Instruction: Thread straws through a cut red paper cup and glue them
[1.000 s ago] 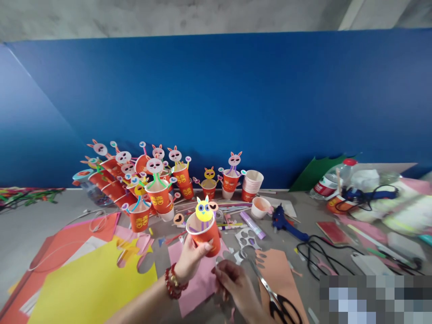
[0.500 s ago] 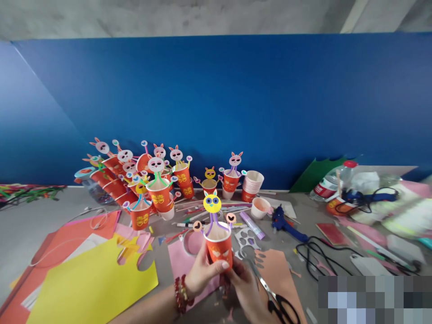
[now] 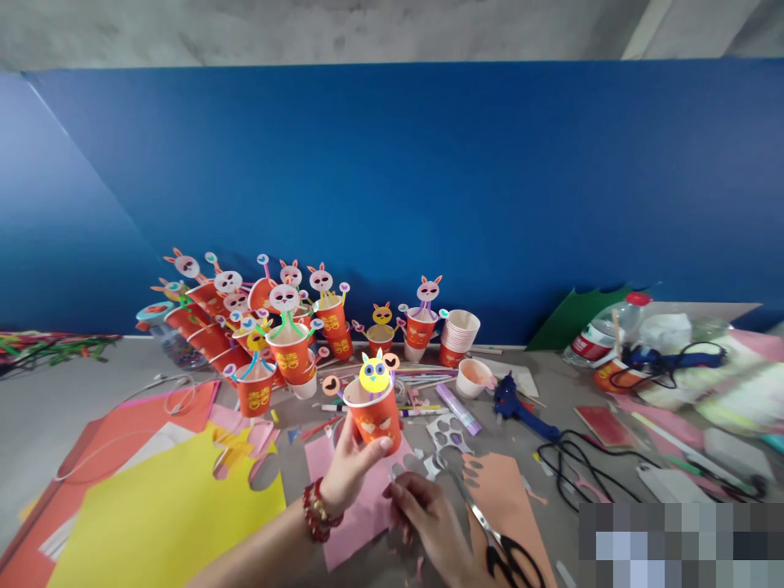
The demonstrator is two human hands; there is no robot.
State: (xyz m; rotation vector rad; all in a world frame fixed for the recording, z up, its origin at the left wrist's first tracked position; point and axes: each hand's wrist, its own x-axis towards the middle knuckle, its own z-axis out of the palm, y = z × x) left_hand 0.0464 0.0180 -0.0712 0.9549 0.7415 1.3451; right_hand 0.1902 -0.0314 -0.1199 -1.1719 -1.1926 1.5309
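My left hand (image 3: 350, 469), with a red beaded bracelet at the wrist, is wrapped round an orange-red paper cup (image 3: 376, 423). From the cup rises a yellow animal face (image 3: 375, 372) with pointed ears, and round discs with hearts stand out at either side. The cup tilts a little. Lower right of it, my right hand (image 3: 422, 510) is apart from the cup, fingers drawn together above pink paper (image 3: 358, 510); what they hold, if anything, is too small to name. Black-handled scissors (image 3: 490, 531) lie just right of that hand.
Decorated cups (image 3: 291, 359) crowd the back left, near a cup stack (image 3: 459, 336). A blue glue gun (image 3: 520, 408) and black cable (image 3: 576, 461) lie right, before a bottle (image 3: 603, 335). Yellow paper (image 3: 177, 514) covers the left front. A purple stick (image 3: 458, 408) lies mid-table.
The cup in my left hand has moved left and slightly up and has tilted. My right hand has come off the cup and is now lower, its fingers drawn together.
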